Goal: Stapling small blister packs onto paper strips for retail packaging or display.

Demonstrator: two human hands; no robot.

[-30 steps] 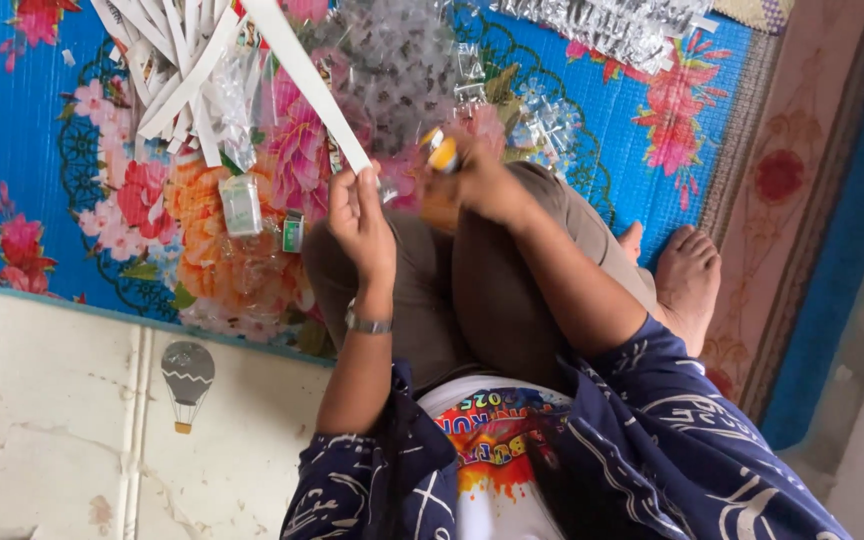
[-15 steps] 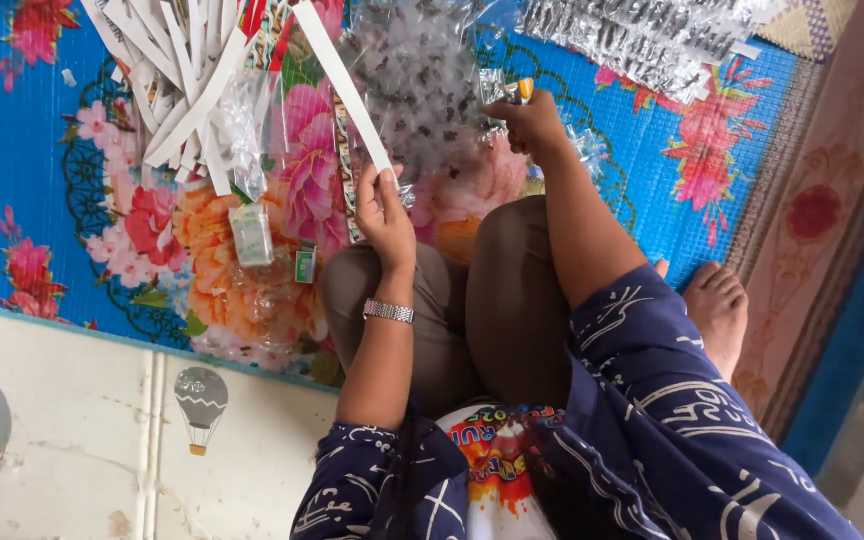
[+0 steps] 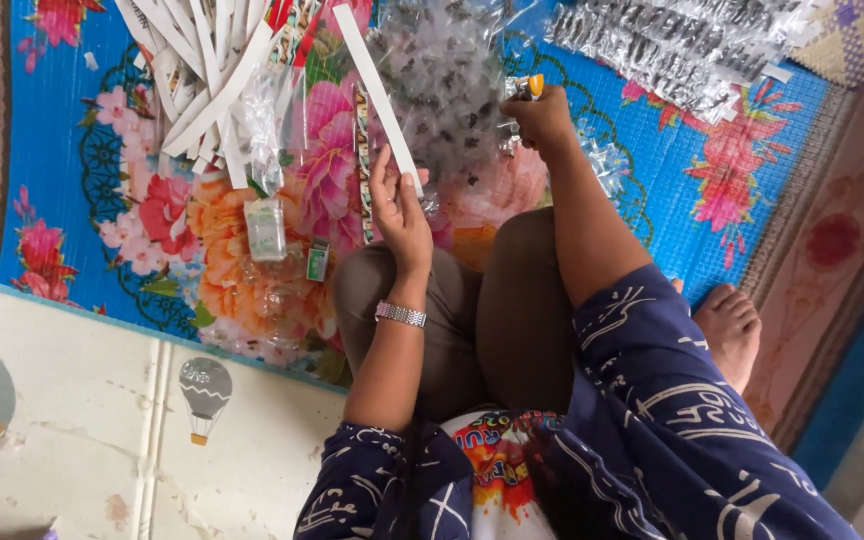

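My left hand grips the lower end of a long white card strip that slants up and to the left. My right hand is stretched out over a heap of small clear plastic packets and holds a small tool with an orange and silver tip. A metal bracelet sits on my left wrist. My bent knees in brown trousers are below both hands. What lies under the right palm is hidden.
A pile of white card strips lies at the upper left on the blue flowered mat. Silvery packets are stacked at the upper right. A small green-and-white box and loose packets lie left of my knee. My bare foot rests at right.
My right hand has reached farther out from my knee to the heap of clear packets. My left hand with the white strip has stayed almost still.
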